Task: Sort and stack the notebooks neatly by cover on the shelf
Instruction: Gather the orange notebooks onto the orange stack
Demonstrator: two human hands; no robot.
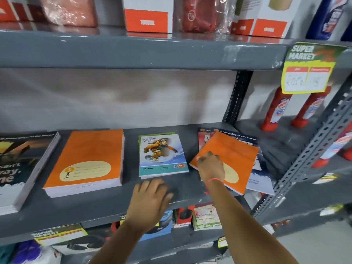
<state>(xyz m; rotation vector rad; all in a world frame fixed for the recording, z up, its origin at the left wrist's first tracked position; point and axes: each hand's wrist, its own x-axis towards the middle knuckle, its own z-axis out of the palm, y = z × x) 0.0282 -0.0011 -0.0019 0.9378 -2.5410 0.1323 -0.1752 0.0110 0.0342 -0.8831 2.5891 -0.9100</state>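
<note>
Hands [210, 165] on tilted orange notebook [234, 155], overhanging shelf [95, 208] edge

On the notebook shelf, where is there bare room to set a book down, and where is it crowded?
Bare shelf shows behind and right of the snowboarder notebook, and along the front edge, where the left hand hovers. A narrow gap separates it from the orange stack. Crowded: the messy pile on the right, where the right hand touches the tilted orange notebook.
</note>
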